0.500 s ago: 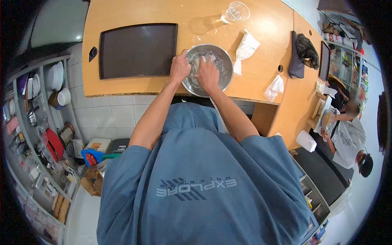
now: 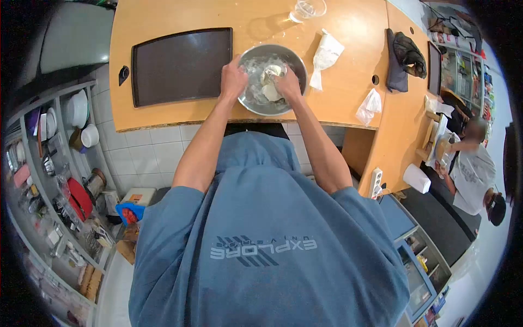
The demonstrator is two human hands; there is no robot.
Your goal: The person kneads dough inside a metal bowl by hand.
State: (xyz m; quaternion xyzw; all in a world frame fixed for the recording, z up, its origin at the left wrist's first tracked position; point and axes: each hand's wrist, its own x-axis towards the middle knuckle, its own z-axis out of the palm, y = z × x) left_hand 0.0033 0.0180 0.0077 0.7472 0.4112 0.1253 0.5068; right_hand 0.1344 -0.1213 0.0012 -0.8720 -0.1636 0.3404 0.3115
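Note:
A round metal bowl (image 2: 251, 104) stands near the table's front edge, its inside smeared with whitish residue. My left hand (image 2: 233, 80) is closed on the bowl's left rim. Inside the bowl, toward its right side, my right hand (image 2: 288, 85) has its fingers curled round a lump of pale dough (image 2: 271, 91). The dough looks soft and uneven, and part of it is hidden by the fingers. Left of the bowl lies a dark rectangular tray (image 2: 182, 68).
Behind the bowl is a clear plastic cup (image 2: 308, 10). A white bag (image 2: 327, 54) and a smaller plastic bag (image 2: 370, 107) lie to the right. Farther right, a co-worker (image 2: 473, 174) handles something. Shelves with bowls (image 2: 76, 106) stand at the left.
My right hand has shifted right inside the bowl, from fingers spread downward to curled round the dough, which now shows more. My left hand stays at the rim. The view has moved slightly.

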